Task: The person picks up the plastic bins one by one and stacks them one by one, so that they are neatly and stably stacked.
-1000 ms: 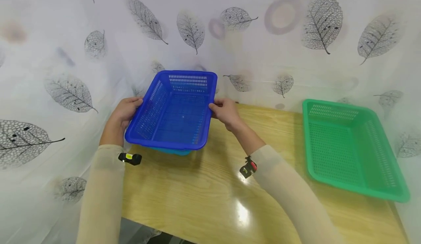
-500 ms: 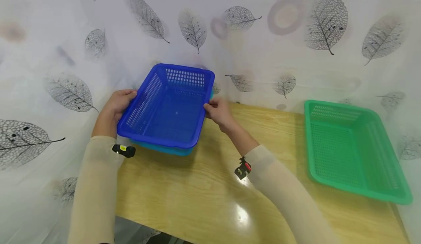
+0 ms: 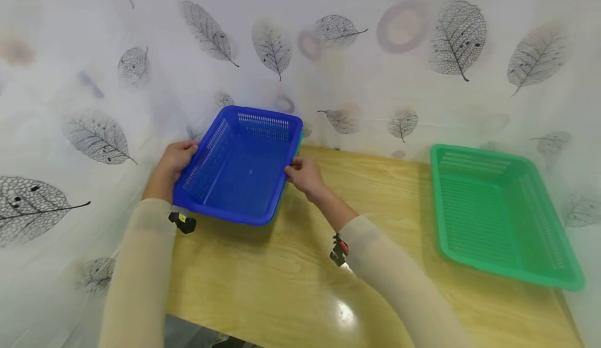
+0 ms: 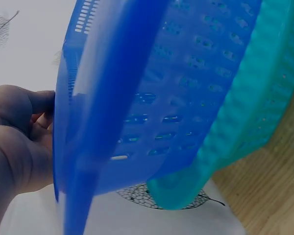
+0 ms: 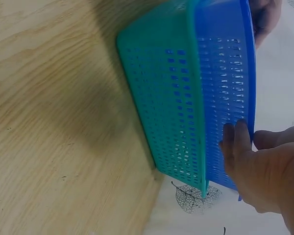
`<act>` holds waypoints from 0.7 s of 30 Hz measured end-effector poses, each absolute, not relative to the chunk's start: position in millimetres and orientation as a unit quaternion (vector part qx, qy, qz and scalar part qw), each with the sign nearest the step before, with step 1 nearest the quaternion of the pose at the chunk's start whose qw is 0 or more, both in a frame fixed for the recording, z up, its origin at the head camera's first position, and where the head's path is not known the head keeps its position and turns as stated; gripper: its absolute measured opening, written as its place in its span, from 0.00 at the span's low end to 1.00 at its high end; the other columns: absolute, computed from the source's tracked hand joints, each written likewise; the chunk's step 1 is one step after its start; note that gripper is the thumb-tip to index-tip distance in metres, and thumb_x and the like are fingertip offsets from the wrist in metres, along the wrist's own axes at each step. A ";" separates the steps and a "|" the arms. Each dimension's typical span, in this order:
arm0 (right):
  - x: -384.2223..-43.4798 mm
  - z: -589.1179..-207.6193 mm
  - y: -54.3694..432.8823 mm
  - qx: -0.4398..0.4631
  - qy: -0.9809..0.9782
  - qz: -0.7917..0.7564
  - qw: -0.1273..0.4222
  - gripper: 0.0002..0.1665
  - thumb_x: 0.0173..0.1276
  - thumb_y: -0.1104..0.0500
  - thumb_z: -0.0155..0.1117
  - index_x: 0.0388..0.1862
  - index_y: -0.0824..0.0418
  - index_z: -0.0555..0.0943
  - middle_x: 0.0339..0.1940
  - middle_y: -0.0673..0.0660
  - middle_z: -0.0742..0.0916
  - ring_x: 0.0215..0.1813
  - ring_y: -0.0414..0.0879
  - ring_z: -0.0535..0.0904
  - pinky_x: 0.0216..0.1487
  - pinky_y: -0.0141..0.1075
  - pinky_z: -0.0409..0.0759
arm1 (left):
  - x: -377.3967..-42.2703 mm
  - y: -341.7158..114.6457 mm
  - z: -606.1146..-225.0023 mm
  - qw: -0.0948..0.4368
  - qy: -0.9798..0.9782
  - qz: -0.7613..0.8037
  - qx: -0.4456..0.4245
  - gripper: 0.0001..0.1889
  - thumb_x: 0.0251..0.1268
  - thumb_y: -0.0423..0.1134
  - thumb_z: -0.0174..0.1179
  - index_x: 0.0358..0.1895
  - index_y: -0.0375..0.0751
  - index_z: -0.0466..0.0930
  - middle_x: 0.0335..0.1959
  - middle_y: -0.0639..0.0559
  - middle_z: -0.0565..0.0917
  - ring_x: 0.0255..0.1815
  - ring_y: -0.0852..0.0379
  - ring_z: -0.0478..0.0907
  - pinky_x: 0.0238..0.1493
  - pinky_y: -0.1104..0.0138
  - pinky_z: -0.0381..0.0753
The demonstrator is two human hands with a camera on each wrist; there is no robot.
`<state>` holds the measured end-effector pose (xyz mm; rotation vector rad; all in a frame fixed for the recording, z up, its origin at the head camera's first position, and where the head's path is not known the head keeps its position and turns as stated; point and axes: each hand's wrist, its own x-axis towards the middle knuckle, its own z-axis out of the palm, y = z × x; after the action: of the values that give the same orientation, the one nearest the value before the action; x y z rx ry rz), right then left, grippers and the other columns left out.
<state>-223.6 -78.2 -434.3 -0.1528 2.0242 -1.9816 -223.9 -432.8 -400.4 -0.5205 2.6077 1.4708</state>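
Observation:
A blue plastic basket (image 3: 244, 170) with slotted walls sits partly nested inside a teal basket (image 5: 159, 98), which rests on the table. In the head view the blue one hides nearly all of the teal one. My left hand (image 3: 178, 159) grips the blue basket's left rim, its thumb on the rim in the left wrist view. On the opposite side, my right hand (image 3: 306, 175) pinches the right rim between thumb and fingers. The right wrist view shows those fingers against the blue wall, above the teal rim.
A larger green basket (image 3: 483, 223) stands at the right end of the wooden table (image 3: 375, 202). Behind and to the left hangs a white curtain (image 3: 352, 66) with a leaf print, close to my left hand. The table's front edge shows at the lower left.
The blue basket shifted left, then came down into the teal basket, covering more of it. Both hands moved with it, keeping their hold on its rims. The green basket stayed put.

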 end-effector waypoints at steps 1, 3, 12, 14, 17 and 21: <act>-223.2 -436.2 -77.8 -0.055 0.713 -0.683 0.148 0.14 0.79 0.73 0.57 0.57 0.82 0.79 0.46 0.70 0.86 0.49 0.56 0.88 0.60 0.47 0.86 | -224.6 -430.8 -402.0 0.051 0.863 0.473 -0.169 0.25 0.89 0.44 0.43 0.78 0.34 0.69 0.65 0.41 0.76 0.44 0.61 0.74 0.43 0.72 0.74; -221.7 -439.3 -76.2 -0.065 0.740 -0.654 0.143 0.14 0.79 0.71 0.59 0.56 0.80 0.81 0.43 0.67 0.87 0.45 0.51 0.86 0.55 0.44 0.88 | -225.5 -426.5 -404.2 0.057 0.870 0.460 -0.168 0.25 0.89 0.42 0.42 0.78 0.33 0.69 0.70 0.35 0.73 0.49 0.55 0.74 0.47 0.68 0.76; -213.6 -450.6 -66.8 -0.080 0.814 -0.556 0.145 0.20 0.77 0.65 0.64 0.63 0.75 0.81 0.61 0.69 0.86 0.65 0.62 0.82 0.63 0.50 0.83 | -224.2 -425.0 -420.6 0.128 0.875 0.436 -0.166 0.28 0.89 0.38 0.38 0.84 0.30 0.52 0.83 0.28 0.56 0.85 0.30 0.48 0.82 0.38 0.51; -212.6 -452.7 -65.3 -0.071 0.813 -0.557 0.156 0.20 0.78 0.65 0.64 0.63 0.76 0.80 0.63 0.70 0.85 0.66 0.63 0.81 0.65 0.52 0.82 | -224.5 -425.6 -424.7 0.135 0.874 0.433 -0.176 0.28 0.88 0.36 0.38 0.83 0.29 0.53 0.82 0.28 0.57 0.85 0.30 0.49 0.82 0.37 0.51; -212.2 -456.0 -64.9 -0.067 0.816 -0.551 0.164 0.19 0.79 0.63 0.63 0.60 0.76 0.82 0.58 0.69 0.87 0.61 0.61 0.84 0.61 0.49 0.85 | -226.4 -427.8 -429.8 0.143 0.876 0.423 -0.182 0.28 0.85 0.33 0.38 0.81 0.26 0.56 0.81 0.26 0.59 0.83 0.29 0.53 0.81 0.38 0.54; -211.8 -460.5 -66.4 -0.070 0.814 -0.551 0.169 0.15 0.79 0.64 0.63 0.53 0.75 0.85 0.48 0.68 0.90 0.47 0.53 0.86 0.46 0.40 0.86 | -228.1 -428.2 -434.3 0.154 0.881 0.405 -0.189 0.28 0.82 0.31 0.39 0.79 0.24 0.59 0.76 0.24 0.65 0.72 0.31 0.67 0.78 0.41 0.63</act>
<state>-211.8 -66.4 -460.5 -0.1993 2.3147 -1.5674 -228.1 -428.2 -434.3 -0.5421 2.5256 1.1620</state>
